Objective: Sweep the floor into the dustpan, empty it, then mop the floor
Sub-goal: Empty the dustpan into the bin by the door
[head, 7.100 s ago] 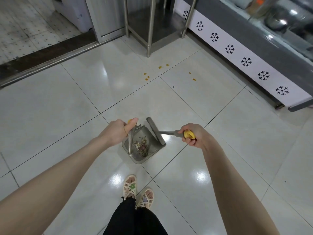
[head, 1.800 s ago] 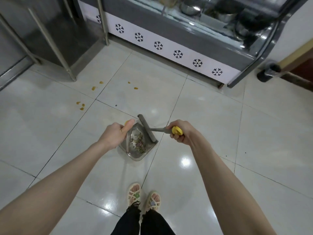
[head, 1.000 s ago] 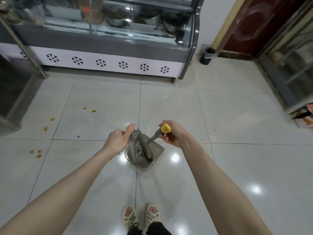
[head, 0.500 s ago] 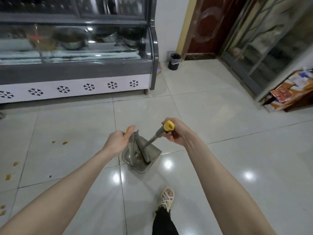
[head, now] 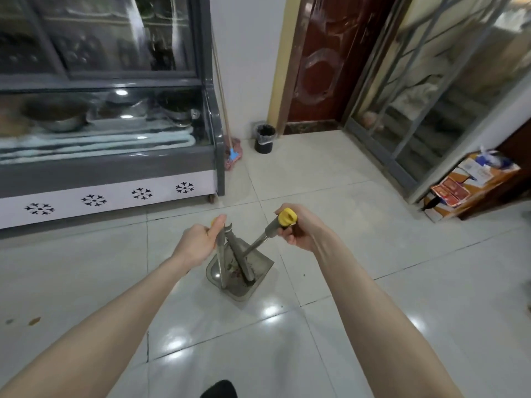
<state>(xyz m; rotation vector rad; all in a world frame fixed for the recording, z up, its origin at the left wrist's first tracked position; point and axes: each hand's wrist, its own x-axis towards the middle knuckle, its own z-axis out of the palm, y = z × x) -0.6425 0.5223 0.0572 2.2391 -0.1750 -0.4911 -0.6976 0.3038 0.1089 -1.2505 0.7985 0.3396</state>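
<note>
My left hand (head: 198, 241) grips the upright metal handle of a grey dustpan (head: 260, 267) that hangs just above the floor, with sweepings lying in its pan. My right hand (head: 298, 229) holds the yellow-capped handle of the broom (head: 260, 241), whose grey head rests inside the dustpan. A small black trash bin (head: 264, 138) with a liner stands against the far wall ahead. A mop (head: 232, 155) with a pink head leans in the corner beside the display case.
A glass display case (head: 161, 165) with metal bowls fills the left. A dark red door (head: 321, 61) and a glass sliding door (head: 425, 110) lie ahead and right. A cardboard box (head: 471, 185) sits at the right. A few crumbs (head: 33, 321) lie on the tiles at left.
The view has swung right, away from the orange crumbs and towards the bin, mop and door. Both hands keep their grips; the broom head went from the pan's lip to inside it.
</note>
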